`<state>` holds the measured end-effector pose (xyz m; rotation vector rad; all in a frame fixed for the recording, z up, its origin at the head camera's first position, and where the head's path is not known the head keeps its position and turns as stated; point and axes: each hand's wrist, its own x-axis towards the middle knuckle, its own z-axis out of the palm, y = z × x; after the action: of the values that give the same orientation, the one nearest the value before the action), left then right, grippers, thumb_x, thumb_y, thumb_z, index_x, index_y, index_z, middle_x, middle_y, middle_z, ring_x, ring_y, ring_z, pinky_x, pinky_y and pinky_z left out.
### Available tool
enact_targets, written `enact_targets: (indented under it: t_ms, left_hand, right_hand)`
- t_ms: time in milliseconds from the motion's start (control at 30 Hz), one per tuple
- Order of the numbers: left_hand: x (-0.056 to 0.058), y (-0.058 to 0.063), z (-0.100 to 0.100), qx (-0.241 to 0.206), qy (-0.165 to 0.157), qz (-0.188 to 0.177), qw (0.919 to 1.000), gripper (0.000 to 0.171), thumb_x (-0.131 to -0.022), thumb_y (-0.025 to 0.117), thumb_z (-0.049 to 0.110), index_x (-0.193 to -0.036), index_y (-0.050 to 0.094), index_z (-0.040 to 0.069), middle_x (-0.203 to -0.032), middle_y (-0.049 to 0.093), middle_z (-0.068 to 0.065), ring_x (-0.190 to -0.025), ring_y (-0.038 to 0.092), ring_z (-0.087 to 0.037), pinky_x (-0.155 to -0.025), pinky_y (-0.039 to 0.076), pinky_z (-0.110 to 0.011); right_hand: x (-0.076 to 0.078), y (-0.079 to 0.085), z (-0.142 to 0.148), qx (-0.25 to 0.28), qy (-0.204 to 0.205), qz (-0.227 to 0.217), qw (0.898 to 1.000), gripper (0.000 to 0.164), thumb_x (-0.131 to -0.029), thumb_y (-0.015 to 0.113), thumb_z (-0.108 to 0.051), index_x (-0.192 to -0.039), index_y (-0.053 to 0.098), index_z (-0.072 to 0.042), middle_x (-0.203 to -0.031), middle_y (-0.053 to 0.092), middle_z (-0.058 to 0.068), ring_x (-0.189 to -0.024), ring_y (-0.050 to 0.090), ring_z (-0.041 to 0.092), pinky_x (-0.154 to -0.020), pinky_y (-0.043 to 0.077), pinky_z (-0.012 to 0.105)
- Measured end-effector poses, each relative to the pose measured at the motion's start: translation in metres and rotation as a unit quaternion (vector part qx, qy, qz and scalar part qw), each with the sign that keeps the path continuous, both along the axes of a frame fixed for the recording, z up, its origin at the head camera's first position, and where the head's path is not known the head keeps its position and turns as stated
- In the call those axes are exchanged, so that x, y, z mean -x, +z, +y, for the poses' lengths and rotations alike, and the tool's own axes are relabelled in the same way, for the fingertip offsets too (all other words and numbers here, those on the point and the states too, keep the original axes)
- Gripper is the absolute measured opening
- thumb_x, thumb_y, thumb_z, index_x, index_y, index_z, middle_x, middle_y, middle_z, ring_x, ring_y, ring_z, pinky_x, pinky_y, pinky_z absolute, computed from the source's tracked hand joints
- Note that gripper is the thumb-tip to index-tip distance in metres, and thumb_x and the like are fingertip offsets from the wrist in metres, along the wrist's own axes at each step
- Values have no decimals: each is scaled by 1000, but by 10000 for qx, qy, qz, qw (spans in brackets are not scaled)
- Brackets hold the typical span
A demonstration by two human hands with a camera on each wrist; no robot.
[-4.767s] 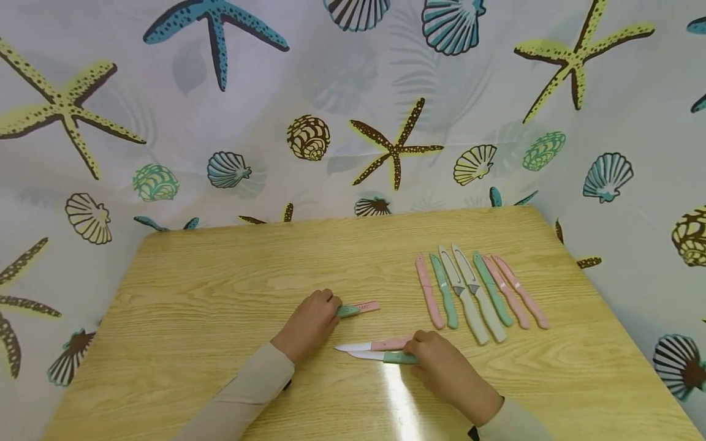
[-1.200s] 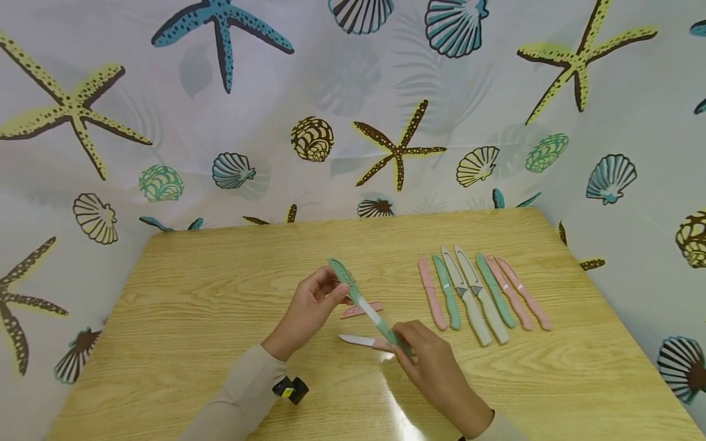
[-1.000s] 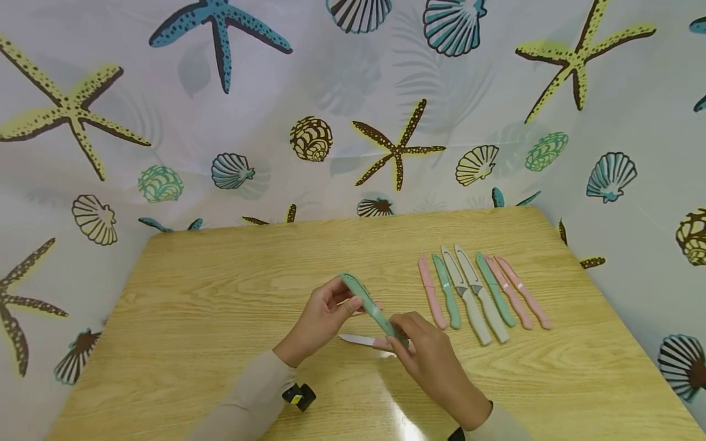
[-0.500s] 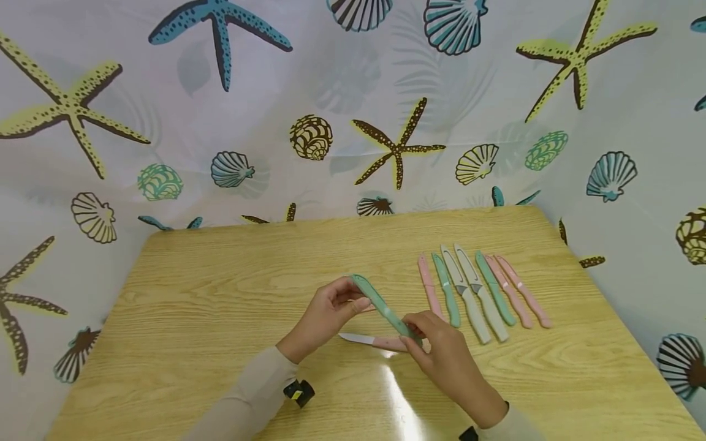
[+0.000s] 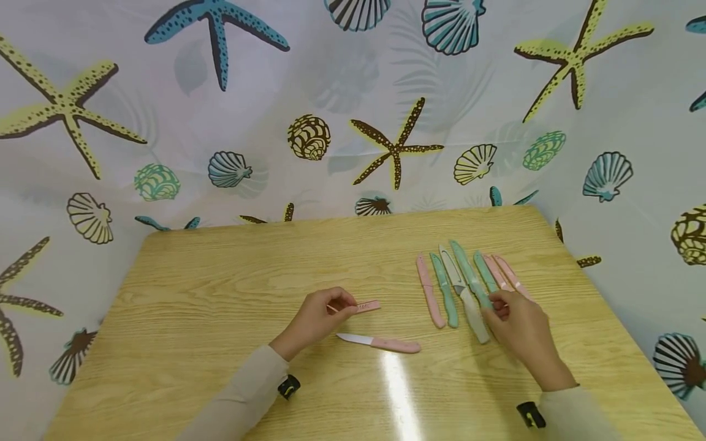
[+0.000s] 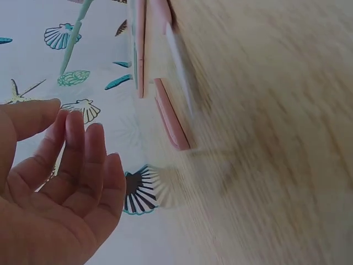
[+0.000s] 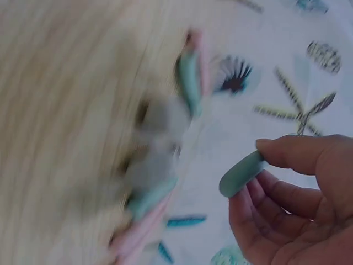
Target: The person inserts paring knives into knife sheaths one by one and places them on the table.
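Note:
My right hand [image 5: 524,327] pinches the handle end of a green knife [image 5: 466,263] in its green sheath, held above the row of knives. In the right wrist view the handle's rounded end [image 7: 240,175] shows between thumb and fingers. My left hand [image 5: 317,318] has its fingers loosely bent and holds nothing, just left of a pink sheath [image 5: 368,306]. The left wrist view shows a gap between that hand and the sheath [image 6: 172,116]. Nearer me lies a bare paring knife with a pink handle [image 5: 396,345], its white blade pointing left.
Sheathed knives lie side by side on the right of the wooden table [image 5: 231,275]: a pink one [image 5: 430,294], a green one [image 5: 445,294], a white-handled one [image 5: 472,313], and more under my right hand. A patterned cloth [image 5: 265,110] hangs behind the table.
The green knife went into its sheath between both hands. My left hand has let go and moved left and down; my right hand has carried the knife right, over the row.

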<state>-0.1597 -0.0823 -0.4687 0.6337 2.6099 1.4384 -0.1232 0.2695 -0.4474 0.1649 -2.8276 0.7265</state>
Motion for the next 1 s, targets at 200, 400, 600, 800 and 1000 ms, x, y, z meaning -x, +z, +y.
enact_targets:
  t_ms: [200, 400, 600, 800, 1000]
  left_hand:
    - [0, -3, 0, 710, -14, 699, 9950, 8, -87, 66, 15, -93, 64, 11, -87, 60, 7, -81, 55, -8, -70, 50, -29]
    - [-1, -1, 0, 909, -54, 849, 9922, 8, -86, 66, 14, -93, 64, 11, -87, 60, 7, -81, 55, -8, -72, 50, -31]
    - [-2, -2, -1, 1197, -81, 1143, 9862, 9, -88, 65, 19, -94, 65, 13, -88, 58, 8, -80, 55, -7, -71, 48, -25]
    - [-1, -3, -2, 1323, -95, 1156, 9844, 9, -87, 66, 18, -94, 66, 12, -88, 58, 8, -80, 55, -8, -71, 47, -24]
    - [0, -4, -2, 1395, -92, 1167, 9833, 7, -87, 66, 19, -93, 65, 14, -86, 57, 9, -79, 56, -10, -70, 47, -24]
  right_hand:
    - [21, -2, 66, -622, -564, -654, 9943, 34, -86, 62, -12, -104, 58, 16, -86, 61, 24, -73, 59, 34, -60, 48, 49]
    - [37, -10, 102, -824, -669, -1611, 9812, 38, -86, 61, -15, -101, 56, 20, -88, 60, 30, -75, 58, 41, -63, 49, 51]
    - [45, -19, 112, -836, -626, -1798, 9781, 31, -86, 58, -10, -97, 58, 18, -82, 61, 25, -68, 58, 35, -60, 49, 48]
    - [47, -26, 117, -866, -580, -1620, 9813, 30, -86, 59, -9, -97, 59, 18, -86, 61, 29, -69, 58, 37, -60, 49, 48]
    - [52, -26, 116, -883, -626, -1610, 9810, 30, -85, 61, -10, -97, 60, 17, -86, 61, 28, -73, 57, 40, -64, 47, 52]
